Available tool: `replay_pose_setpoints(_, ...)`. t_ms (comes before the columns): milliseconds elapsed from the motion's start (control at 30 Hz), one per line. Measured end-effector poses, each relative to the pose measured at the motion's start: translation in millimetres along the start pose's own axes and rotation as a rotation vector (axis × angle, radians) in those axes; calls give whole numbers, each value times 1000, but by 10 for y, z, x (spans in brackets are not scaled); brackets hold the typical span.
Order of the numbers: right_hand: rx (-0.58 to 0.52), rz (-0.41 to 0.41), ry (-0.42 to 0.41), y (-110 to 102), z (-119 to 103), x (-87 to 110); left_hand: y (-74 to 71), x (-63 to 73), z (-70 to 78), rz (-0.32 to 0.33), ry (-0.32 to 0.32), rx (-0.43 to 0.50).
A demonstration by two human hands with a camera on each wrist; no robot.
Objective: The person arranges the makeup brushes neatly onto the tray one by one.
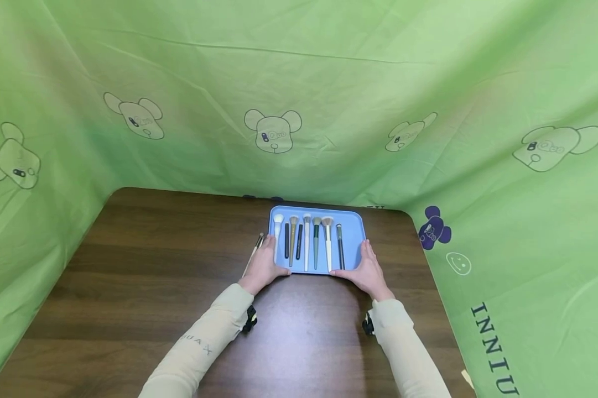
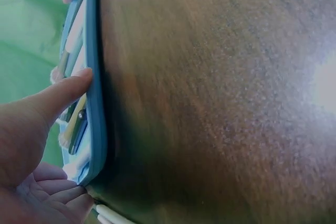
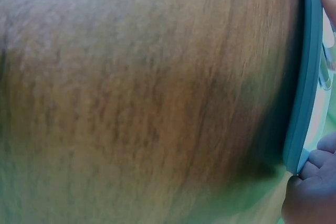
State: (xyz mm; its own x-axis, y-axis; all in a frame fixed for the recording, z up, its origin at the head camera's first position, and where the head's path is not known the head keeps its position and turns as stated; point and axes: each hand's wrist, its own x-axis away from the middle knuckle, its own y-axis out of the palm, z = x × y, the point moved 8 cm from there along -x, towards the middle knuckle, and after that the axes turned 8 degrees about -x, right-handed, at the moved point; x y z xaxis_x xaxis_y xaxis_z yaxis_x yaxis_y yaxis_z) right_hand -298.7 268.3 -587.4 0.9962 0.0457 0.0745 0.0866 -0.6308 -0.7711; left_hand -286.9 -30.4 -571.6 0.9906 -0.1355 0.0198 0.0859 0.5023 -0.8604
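Observation:
A shallow blue tray [image 1: 353, 232] sits toward the far edge of the table, with several makeup brushes [image 1: 307, 243] lying side by side in it, their bristles pointing away from me. My left hand [image 1: 264, 262] holds the tray's near left corner, thumb over the front rim and fingers along the side. At the near right corner my right hand [image 1: 368, 271] grips in the same way. The left wrist view shows the left thumb [image 2: 81, 77] pressed on the rim and fingertips at the corner. In the right wrist view, the right fingers [image 3: 320, 161] are at the tray's corner.
Slim brushes [image 1: 258, 243] lie on the wooden table [image 1: 179, 265] just left of the tray, partly hidden by the left hand. A green cloth [image 1: 328, 99] with bear prints hangs behind the table and along both sides.

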Motion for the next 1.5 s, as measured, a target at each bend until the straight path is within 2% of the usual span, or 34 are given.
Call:
replay_pose_setpoints(200, 0, 0, -6, -11, -29, -9, -150, 40, -120, 51, -2, 79)
replay_pose_setpoints(467, -5, -3, -16, -15, -45, -9, -409, 95, -414, 158, -50, 69)
replay_pose_setpoints(567, -8, -7, -9, -18, -42, -2, -476, 127, -525, 174, -81, 52)
replay_pose_setpoints(667, -13, -10, -4, -18, -35, 6, -512, 155, -625, 155, -120, 32)
replay_pose_setpoints(833, -20, -12, 1, -11, -27, 11, -530, 180, -739, 85, -183, -8)
replay_pose_setpoints(1100, -23, -8, -1, 6, -10, 5, -525, 188, -783, 34, -209, -33)
replay_pose_setpoints(1500, -24, -13, -3, 8, -19, 6, -514, 152, -826, 15, -286, -77)
